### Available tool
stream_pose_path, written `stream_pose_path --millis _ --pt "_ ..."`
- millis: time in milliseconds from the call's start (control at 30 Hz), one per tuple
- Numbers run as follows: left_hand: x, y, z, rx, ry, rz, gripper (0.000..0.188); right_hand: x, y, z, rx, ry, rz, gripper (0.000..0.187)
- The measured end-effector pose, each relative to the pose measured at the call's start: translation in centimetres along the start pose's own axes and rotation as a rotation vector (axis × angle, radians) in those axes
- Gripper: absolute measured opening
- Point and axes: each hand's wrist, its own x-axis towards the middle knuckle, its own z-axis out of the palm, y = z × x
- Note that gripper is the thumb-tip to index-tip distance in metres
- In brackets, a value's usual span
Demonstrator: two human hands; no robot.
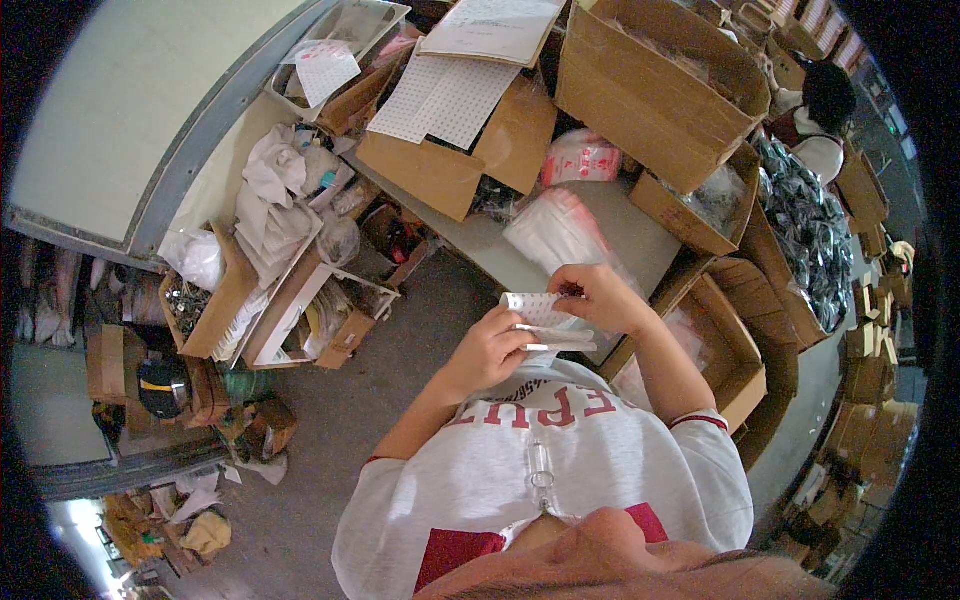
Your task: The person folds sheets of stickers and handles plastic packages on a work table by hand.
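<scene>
In front of my chest, my left hand is closed on a curled white label sheet with rows of small printed marks. Its lower part folds over in pale strips across my fingers. At the sheet's upper right edge, the thumb and fingers of my right hand are pinched together. Whether a single label sits between those fingertips is too small to make out. Just beyond my hands, a stack of clear plastic bags with red edging lies on the grey table.
A red-printed plastic bundle sits behind the bags. More label sheets rest on cardboard at the back. Cartons stand right, including a large one and an open one. Black packets fill another. Someone is at the far right.
</scene>
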Motion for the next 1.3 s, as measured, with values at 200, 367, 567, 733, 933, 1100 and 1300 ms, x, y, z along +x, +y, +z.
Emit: stream_pose_path --millis 200,367,567,733,933,1100,1300 --pt "0.4 0.4 -0.3 -0.004 -0.048 -0.012 0.018 -0.1 -0.2 -0.6 0.090 -0.027 -0.026 0.017" --pt "0.7 0.4 -0.2 -0.008 -0.064 0.025 0.018 0.0 0.2 -0.8 0.011 -0.020 -0.040 0.014" --pt "0.1 -0.3 0.3 0.014 -0.070 -0.101 0.020 -0.6 2.9 -2.0 0.046 -0.006 -0.136 0.012" --pt "-0.1 -0.5 -0.2 -0.027 -0.036 -0.215 0.023 -2.0 15.3 -3.8 -0.388 0.160 0.204 0.014" --pt "0.0 -0.6 -0.2 -0.007 -0.029 -0.200 0.021 -2.8 21.1 -0.8 -0.467 0.215 0.196 0.024" --pt "-0.2 -0.8 -0.2 -0.016 -0.007 -0.186 0.020 -2.9 19.9 -1.4 -0.464 0.289 0.447 0.033" --pt "0.0 -0.7 -0.1 -0.026 -0.004 -0.176 0.019 -1.7 25.0 -1.3 -0.401 0.260 0.455 0.042"
